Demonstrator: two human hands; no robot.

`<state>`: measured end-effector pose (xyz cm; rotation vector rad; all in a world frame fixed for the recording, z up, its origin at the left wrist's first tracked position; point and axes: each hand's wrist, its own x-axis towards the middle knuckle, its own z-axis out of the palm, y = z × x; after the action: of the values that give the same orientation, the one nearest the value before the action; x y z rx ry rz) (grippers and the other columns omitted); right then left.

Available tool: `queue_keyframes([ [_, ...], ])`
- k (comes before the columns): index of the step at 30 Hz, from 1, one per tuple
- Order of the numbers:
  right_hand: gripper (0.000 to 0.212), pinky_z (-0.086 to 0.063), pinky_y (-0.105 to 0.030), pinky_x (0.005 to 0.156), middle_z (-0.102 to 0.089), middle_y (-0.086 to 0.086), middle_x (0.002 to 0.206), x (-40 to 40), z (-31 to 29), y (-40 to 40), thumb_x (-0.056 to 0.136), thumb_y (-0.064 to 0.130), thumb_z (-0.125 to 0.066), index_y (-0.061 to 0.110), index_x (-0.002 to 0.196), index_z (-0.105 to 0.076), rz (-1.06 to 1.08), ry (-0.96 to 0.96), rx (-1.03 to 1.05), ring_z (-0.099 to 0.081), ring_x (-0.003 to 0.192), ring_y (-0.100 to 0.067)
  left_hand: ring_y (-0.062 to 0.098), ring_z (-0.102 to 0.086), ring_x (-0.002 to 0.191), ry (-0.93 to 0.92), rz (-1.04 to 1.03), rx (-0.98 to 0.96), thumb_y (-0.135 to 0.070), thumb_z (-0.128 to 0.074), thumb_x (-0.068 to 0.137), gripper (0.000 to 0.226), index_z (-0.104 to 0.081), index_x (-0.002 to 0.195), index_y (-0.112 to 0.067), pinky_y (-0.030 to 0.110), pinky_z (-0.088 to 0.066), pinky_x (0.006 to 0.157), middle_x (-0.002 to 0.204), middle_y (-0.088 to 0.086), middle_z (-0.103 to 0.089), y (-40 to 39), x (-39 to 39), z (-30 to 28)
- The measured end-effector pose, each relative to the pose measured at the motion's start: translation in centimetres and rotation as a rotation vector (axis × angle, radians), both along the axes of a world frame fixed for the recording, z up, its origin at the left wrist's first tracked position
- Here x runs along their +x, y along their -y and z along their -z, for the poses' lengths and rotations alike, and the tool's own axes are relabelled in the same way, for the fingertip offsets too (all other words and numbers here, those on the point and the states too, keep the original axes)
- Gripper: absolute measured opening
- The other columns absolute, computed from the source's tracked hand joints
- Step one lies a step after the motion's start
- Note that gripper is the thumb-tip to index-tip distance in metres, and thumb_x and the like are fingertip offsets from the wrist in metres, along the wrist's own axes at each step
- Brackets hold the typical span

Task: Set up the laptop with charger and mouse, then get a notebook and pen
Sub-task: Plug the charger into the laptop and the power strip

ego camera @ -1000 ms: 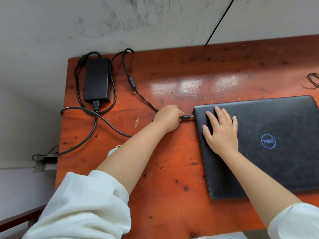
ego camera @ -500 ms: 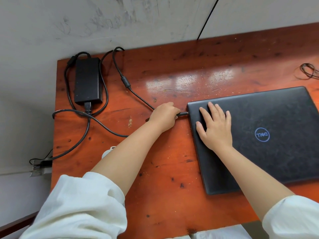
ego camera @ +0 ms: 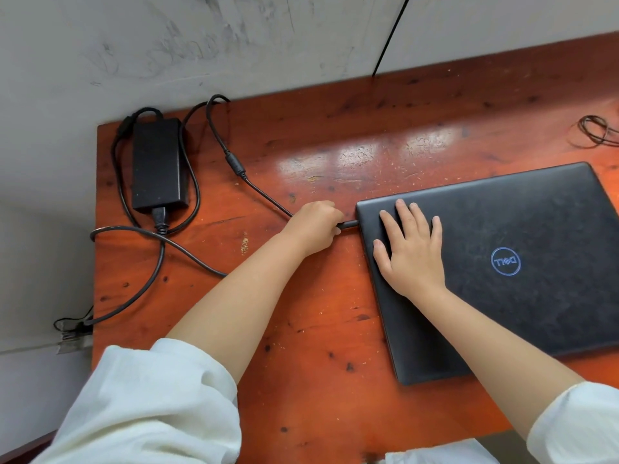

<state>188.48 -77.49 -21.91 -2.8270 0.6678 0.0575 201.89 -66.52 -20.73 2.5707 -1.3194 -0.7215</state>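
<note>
A closed black laptop with a blue round logo lies on the right of the red-brown wooden table. My right hand rests flat on its lid near the left edge, fingers apart. My left hand is closed around the charger plug, whose tip touches the laptop's left side. The charger's black power brick sits at the table's far left, with its cable running to my left hand. No mouse, notebook or pen shows.
A grey scuffed wall runs behind the table. The mains cable loops over the left edge down to a socket strip. A thin coil of wire lies at the far right.
The plug in my left hand has moved right, from a small gap to contact with the laptop's left side. My right hand stays on the lid. The view has shifted a little.
</note>
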Motion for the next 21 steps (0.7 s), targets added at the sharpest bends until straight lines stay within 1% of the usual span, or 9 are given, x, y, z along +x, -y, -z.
queue_keyframes([
  [2, 0.058, -0.024, -0.064, 0.105, -0.044, -0.023, 0.139, 0.0, 0.0, 0.0, 0.082, 0.036, -0.029, 0.005, 0.126, -0.051, -0.006, -0.006, -0.003, -0.038, 0.131, -0.041, 0.033, -0.054, 0.107, 0.001, 0.007, 0.002, -0.011, -0.051, 0.092, 0.025, -0.063, 0.110, 0.000, 0.036, -0.042, 0.085, 0.110, 0.019, -0.060, 0.0, 0.1, 0.0],
  [5, 0.061, -0.025, -0.064, 0.104, -0.045, -0.023, 0.139, 0.0, 0.0, 0.1, 0.081, 0.037, -0.026, 0.005, 0.126, -0.051, -0.012, -0.016, -0.009, -0.039, 0.130, -0.041, 0.032, -0.054, 0.106, 0.001, 0.019, 0.010, -0.011, -0.050, 0.092, 0.024, -0.063, 0.109, 0.001, 0.036, -0.042, 0.085, 0.110, 0.018, -0.060, 0.2, 0.2, 0.1],
  [9, 0.060, -0.026, -0.065, 0.104, -0.046, -0.023, 0.138, 0.0, 0.1, 0.1, 0.081, 0.037, -0.027, 0.005, 0.125, -0.052, -0.019, -0.010, -0.024, -0.040, 0.129, -0.041, 0.033, -0.055, 0.105, 0.016, 0.030, 0.009, -0.010, -0.050, 0.092, 0.024, -0.063, 0.110, 0.000, 0.037, -0.043, 0.084, 0.109, 0.018, -0.060, 0.1, 0.2, 0.2],
  [12, 0.062, -0.023, -0.063, 0.106, -0.044, -0.022, 0.141, 0.0, 0.1, 0.2, 0.080, 0.039, -0.025, 0.006, 0.127, -0.050, -0.016, -0.001, -0.010, -0.037, 0.132, -0.039, 0.034, -0.054, 0.108, 0.025, 0.033, 0.030, -0.011, -0.050, 0.092, 0.024, -0.062, 0.111, -0.001, 0.038, -0.043, 0.085, 0.111, 0.017, -0.059, 0.1, 0.1, 0.1],
  [14, 0.059, -0.020, -0.061, 0.109, -0.041, -0.020, 0.143, -0.2, 0.2, 0.3, 0.083, 0.039, -0.029, 0.008, 0.129, -0.048, -0.015, 0.008, -0.008, -0.033, 0.134, -0.037, 0.034, -0.052, 0.111, 0.023, 0.037, 0.055, -0.013, -0.051, 0.092, 0.026, -0.060, 0.115, -0.005, 0.040, -0.044, 0.088, 0.115, 0.016, -0.059, 0.1, 0.1, -0.3],
  [16, 0.055, -0.015, -0.059, 0.111, -0.037, -0.018, 0.146, -0.3, 0.3, 0.4, 0.083, 0.035, -0.036, 0.009, 0.131, -0.046, -0.007, 0.020, 0.012, -0.029, 0.137, -0.034, 0.032, -0.049, 0.117, 0.036, 0.021, 0.024, -0.018, -0.053, 0.092, 0.032, -0.056, 0.123, -0.011, 0.041, -0.045, 0.095, 0.124, 0.012, -0.057, -0.3, -0.2, -0.7],
  [18, 0.053, -0.012, -0.057, 0.113, -0.033, -0.016, 0.148, -0.3, 0.5, 0.4, 0.084, 0.033, -0.039, 0.011, 0.132, -0.044, -0.004, 0.026, 0.034, -0.025, 0.139, -0.032, 0.030, -0.046, 0.122, 0.076, -0.065, -0.075, -0.024, -0.053, 0.092, 0.040, -0.050, 0.130, -0.013, 0.041, -0.041, 0.101, 0.132, 0.010, -0.054, -1.5, -0.7, -1.1],
  [21, 0.048, -0.008, -0.056, 0.114, -0.030, -0.015, 0.150, -0.3, 0.9, 0.6, 0.090, 0.029, -0.047, 0.012, 0.134, -0.041, -0.013, 0.035, 0.041, -0.021, 0.140, -0.031, 0.028, -0.046, 0.124, 0.090, -0.309, -0.212, -0.025, -0.050, 0.093, 0.042, -0.048, 0.132, -0.009, 0.038, -0.038, 0.102, 0.132, 0.012, -0.055, -4.6, -1.9, -1.2],
])
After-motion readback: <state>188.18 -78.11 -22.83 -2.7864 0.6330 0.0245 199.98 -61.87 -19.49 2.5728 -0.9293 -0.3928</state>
